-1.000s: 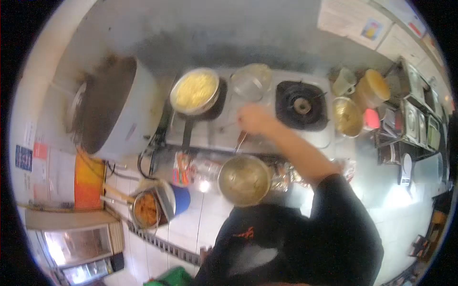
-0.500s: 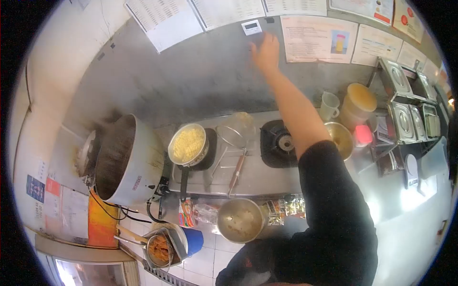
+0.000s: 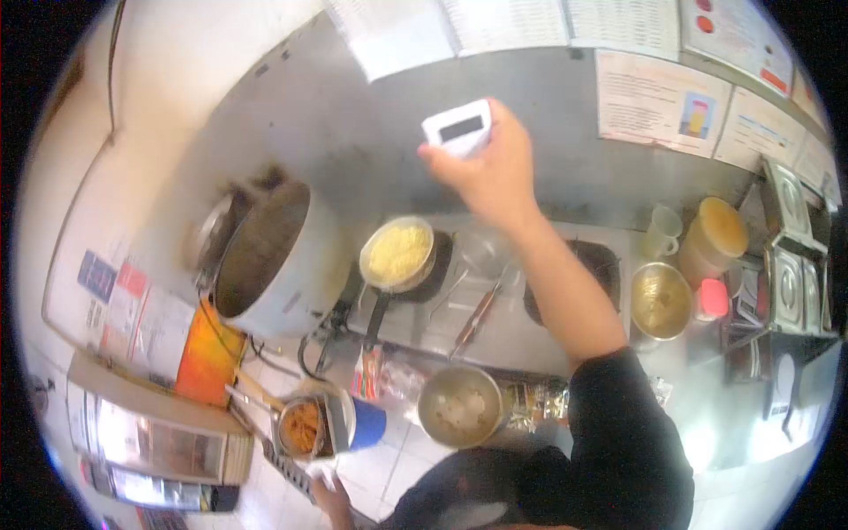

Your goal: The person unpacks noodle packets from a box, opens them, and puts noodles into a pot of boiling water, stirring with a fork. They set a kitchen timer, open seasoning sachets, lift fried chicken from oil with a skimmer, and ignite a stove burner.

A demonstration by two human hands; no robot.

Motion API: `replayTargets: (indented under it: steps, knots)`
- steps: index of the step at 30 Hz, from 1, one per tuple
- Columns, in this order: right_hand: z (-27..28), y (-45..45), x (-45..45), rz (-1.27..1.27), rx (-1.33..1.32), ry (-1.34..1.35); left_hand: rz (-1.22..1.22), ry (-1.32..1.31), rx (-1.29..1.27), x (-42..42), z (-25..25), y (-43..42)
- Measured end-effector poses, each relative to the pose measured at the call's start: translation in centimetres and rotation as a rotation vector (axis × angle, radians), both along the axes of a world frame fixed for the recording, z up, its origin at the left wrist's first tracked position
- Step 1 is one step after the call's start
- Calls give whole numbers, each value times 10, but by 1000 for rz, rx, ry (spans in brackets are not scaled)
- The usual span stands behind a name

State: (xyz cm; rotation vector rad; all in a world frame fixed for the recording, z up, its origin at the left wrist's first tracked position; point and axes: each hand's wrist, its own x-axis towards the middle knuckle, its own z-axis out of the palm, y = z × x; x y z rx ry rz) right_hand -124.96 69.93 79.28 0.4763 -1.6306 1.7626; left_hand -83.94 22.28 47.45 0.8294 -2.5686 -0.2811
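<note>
My right hand (image 3: 499, 168) grips a small white timer (image 3: 459, 128) with a dark display, held in the air in front of the grey wall. Below it on the stove are a pan of yellow noodles (image 3: 399, 253) and a strainer (image 3: 482, 252) with a brown handle. At the lower left edge of my body, my left hand (image 3: 331, 499) is closed around something small and whitish that I cannot make out. A metal bowl (image 3: 459, 406) with pale residue sits at the front of the stove.
A large pot (image 3: 291, 261) stands left of the stove. Below it are a container of orange-brown food (image 3: 302, 427) and a blue bucket (image 3: 367, 424). On the right are a metal bowl (image 3: 661, 301), a jug (image 3: 662, 231), a tub (image 3: 714, 237) and lidded steel containers (image 3: 788, 287).
My right hand has taken the white timer off the wall and brought it down toward me. The view has shifted, and my left hand has come into sight at the lower left.
</note>
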Motion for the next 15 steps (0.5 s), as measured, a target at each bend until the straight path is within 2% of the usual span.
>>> replayTargets:
  steps: [1,2,3,4,5,6,8,10,12,13,15]
  knots:
    - [-3,-13,28,181,-13,-32,-128,111,-130,-49,63,43]
    - [-15,-27,41,313,-30,13,48,-159,-25,-89,110,67]
    - [-19,-39,62,461,-95,39,-262,141,-140,-124,128,73]
    - [-20,-46,82,645,-186,-83,-266,188,-156,-150,150,86]
    - [-21,-50,100,821,-275,-207,-457,303,-184,-170,172,99]
    - [-23,-55,116,843,-278,-221,-502,371,-118,-186,201,129]
    - [-27,-61,141,1059,-419,-289,-766,532,-84,-206,247,179]
    - [-36,-61,155,1092,-408,-325,-1077,772,301,-221,269,227]
    - [-35,-57,168,1056,-412,-380,-1290,810,457,-228,285,267]
    - [-36,-55,171,1055,-413,-387,-1287,806,463,-226,288,278]
    - [-39,-46,176,980,-394,-361,-1345,623,507,-225,289,293]
